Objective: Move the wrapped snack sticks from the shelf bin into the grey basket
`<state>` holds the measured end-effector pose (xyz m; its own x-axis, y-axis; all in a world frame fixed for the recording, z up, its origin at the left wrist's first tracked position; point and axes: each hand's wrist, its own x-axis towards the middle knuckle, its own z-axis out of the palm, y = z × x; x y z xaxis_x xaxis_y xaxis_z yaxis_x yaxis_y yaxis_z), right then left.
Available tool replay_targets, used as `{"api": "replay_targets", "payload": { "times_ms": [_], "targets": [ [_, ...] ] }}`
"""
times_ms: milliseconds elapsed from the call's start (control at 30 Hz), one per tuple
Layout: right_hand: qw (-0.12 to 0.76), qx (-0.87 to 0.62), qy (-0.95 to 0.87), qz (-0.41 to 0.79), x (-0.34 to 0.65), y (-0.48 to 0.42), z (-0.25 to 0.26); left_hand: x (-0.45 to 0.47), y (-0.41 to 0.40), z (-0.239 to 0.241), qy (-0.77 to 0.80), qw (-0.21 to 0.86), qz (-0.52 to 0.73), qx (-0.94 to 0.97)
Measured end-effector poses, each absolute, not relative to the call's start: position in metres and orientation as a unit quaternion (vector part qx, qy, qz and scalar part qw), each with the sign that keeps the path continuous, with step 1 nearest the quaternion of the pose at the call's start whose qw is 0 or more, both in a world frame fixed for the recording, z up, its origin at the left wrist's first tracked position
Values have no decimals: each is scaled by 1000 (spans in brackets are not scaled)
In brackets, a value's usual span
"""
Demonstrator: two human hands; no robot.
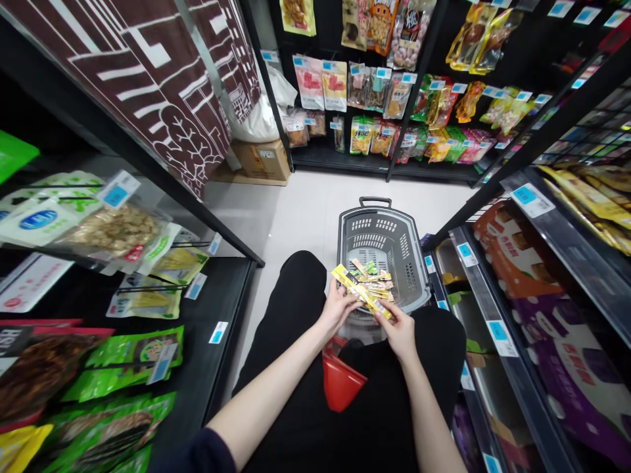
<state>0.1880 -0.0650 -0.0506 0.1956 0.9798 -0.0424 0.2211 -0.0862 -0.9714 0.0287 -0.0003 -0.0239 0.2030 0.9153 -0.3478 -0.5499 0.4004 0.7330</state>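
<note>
1. Holding a long yellow packet (362, 291), we pinch one end in the left hand (336, 309) and the other in the right hand (400, 330).
2. It sits over the near end of the grey basket (414, 253), beside slim packets (378, 278); whether those rest in the basket or against our hands, we cannot tell.
3. We judge the step in hand to be handling this packet; the next move calls for a steady two-handed pinch.

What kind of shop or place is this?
Probably a snack shop or a supermarket's snack aisle: snack bags hang in rows, price tags line the shelves, and there's a shopping basket.
</note>
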Motion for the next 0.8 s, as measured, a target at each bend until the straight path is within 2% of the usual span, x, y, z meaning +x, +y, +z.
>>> {"api": "replay_targets", "payload": {
  "times_ms": [67,200,467,800],
  "targets": [
    [459,-615,-488,416,201,-67,-50,21,6,-23,425,694,488,315],
    [439,-613,-507,418,222,-71,-44,6,17,-27,462,628,377,500],
    [428,-621,-552,355,225,-70,-36,2,16,-23,486,526,323,619],
    [420,-594,-600,335,220,-71,-30,1,7,-13,409,452,238,756]
  ]
}}
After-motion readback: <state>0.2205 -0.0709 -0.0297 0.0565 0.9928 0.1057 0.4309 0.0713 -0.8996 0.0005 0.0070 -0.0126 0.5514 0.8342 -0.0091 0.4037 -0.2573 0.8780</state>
